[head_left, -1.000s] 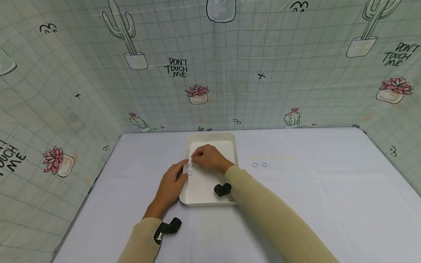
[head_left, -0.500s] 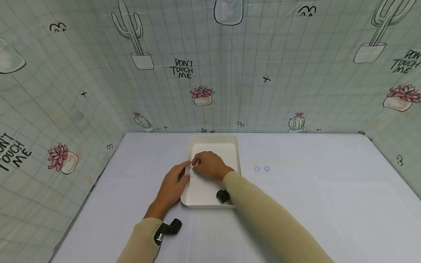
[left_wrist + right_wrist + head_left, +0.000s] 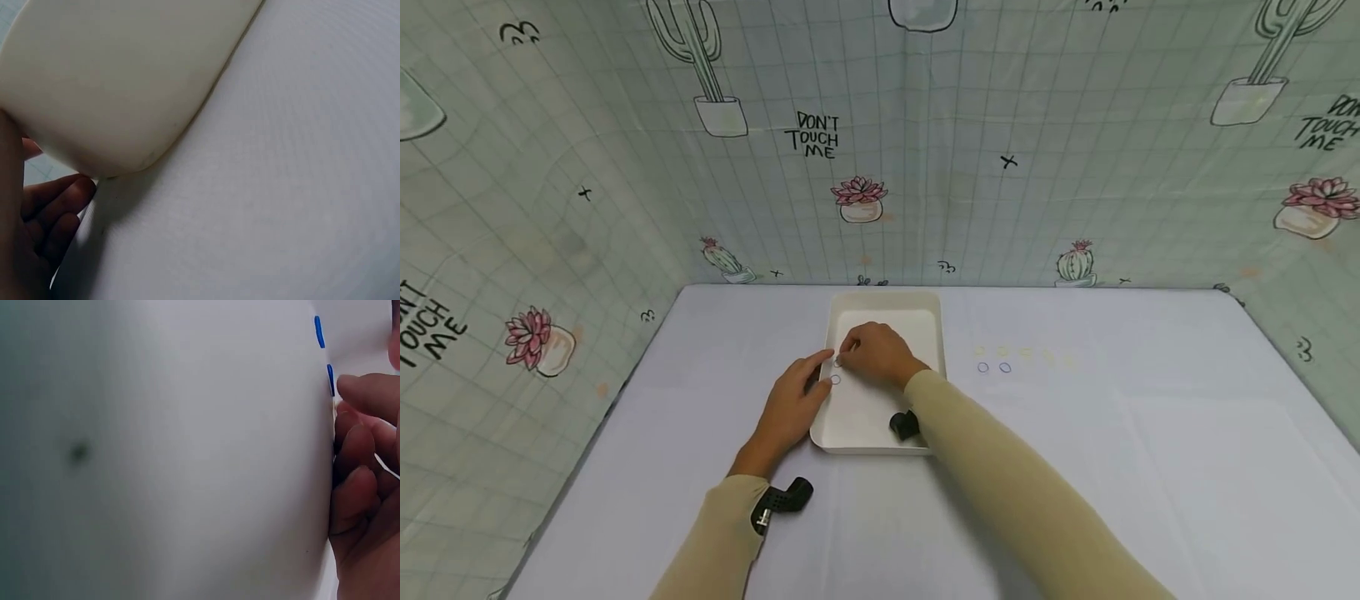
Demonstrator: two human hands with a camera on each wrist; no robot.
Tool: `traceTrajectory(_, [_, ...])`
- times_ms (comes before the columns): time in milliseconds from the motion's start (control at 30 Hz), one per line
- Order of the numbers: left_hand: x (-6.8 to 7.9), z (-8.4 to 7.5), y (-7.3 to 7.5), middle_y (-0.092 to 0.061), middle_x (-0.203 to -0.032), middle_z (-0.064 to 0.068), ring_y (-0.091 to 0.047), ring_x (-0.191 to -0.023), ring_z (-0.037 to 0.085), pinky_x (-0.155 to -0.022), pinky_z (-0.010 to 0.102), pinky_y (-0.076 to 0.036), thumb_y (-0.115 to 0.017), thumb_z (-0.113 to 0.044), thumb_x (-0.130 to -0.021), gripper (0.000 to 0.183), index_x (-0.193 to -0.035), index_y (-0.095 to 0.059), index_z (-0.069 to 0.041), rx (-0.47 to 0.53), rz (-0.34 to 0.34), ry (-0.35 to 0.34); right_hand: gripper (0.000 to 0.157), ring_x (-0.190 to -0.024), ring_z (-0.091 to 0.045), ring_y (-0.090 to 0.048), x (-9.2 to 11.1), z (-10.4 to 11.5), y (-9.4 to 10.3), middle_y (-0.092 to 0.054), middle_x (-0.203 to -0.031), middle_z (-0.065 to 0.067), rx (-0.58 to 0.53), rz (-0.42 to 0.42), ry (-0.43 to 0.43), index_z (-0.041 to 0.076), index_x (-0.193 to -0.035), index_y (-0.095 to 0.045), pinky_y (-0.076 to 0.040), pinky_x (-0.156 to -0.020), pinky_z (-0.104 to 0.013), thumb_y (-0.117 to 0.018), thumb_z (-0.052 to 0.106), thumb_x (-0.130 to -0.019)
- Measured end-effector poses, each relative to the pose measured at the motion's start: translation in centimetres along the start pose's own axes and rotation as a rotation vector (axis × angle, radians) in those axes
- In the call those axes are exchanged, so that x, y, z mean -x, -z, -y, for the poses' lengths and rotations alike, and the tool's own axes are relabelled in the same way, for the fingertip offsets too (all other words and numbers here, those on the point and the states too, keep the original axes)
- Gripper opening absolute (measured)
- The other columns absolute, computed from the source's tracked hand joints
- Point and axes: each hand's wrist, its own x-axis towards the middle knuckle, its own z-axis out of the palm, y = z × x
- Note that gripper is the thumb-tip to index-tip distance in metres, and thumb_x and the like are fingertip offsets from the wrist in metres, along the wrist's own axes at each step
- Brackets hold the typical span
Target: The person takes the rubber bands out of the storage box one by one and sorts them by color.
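A white rectangular tray (image 3: 880,425) lies on the table. My left hand (image 3: 786,406) rests along its left rim, index finger and thumb spread apart at the edge; in the left wrist view the other fingers (image 3: 59,215) lie loosely curled beside the tray's outer wall. Over the tray's left side, the fingertips of my right hand (image 3: 880,354) pinch together at a small blue ring (image 3: 838,362), which they partly hide. Another blue ring (image 3: 835,380) lies just nearer, by the left thumb. Edge-on in the right wrist view, two blue rings (image 3: 319,332) show beside the right hand's fingers (image 3: 356,494).
Right of the tray, two blue rings (image 3: 1005,367) lie side by side on the white tablecloth (image 3: 1112,467). A row of several pale yellow rings (image 3: 1003,352) lies just behind them. A printed cloth backdrop (image 3: 970,208) rises behind the table.
The head view has tilted slightly. My right hand's fingertips have shifted a little nearer and now cover more of the farther blue ring. The left hand stays at the tray rim.
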Motion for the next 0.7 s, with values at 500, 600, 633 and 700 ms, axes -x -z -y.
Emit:
traceTrajectory(500, [-0.9,-0.7,0.8,-0.057,-0.132,0.012,-0.054,-0.122,0.027,-0.102,0.051,-0.041,-0.057,-0.023,-0.100,0.048,-0.147,-0.052,-0.017,-0.009,0.009,0.041,0.008,-0.077,-0.013,-0.058,-0.6,0.7,0.9,-0.067,-0.084,0.006,0.001,0.022,0.020,0.017,-0.092,-0.075,-0.046,-0.073,-0.028,-0.068,0.020,-0.092])
traceTrajectory(600, [-0.4,-0.5,0.6,-0.058,-0.131,0.012,-0.054,-0.121,0.028,-0.101,0.051,-0.041,-0.058,-0.022,-0.100,0.047,-0.147,-0.052,-0.017,-0.006,0.006,0.041,0.009,-0.078,-0.013,-0.059,-0.3,0.5,0.7,-0.067,-0.084,0.005,-0.015,0.017,0.027,0.017,-0.092,-0.075,-0.047,-0.074,-0.029,-0.067,0.020,-0.092])
traceTrajectory(633, [-0.3,-0.4,0.4,-0.058,-0.131,0.012,-0.054,-0.121,0.028,-0.101,0.052,-0.041,-0.058,-0.022,-0.100,0.047,-0.147,-0.052,-0.016,-0.004,0.009,0.038,0.009,-0.079,-0.013,-0.058,-0.2,0.4,0.6,-0.067,-0.084,0.005,-0.028,0.010,0.022,0.017,-0.091,-0.075,-0.047,-0.074,-0.029,-0.066,0.020,-0.092])
traceTrajectory(700, [-0.1,-0.4,0.2,-0.057,-0.133,0.013,-0.054,-0.123,0.028,-0.102,0.052,-0.041,-0.057,-0.022,-0.101,0.047,-0.147,-0.052,-0.017,0.002,0.015,0.037,0.008,-0.079,-0.012,-0.058,-0.1,0.0,0.6,-0.067,-0.084,0.005,-0.059,-0.006,0.004,0.015,-0.090,-0.074,-0.047,-0.075,-0.028,-0.066,0.018,-0.092])
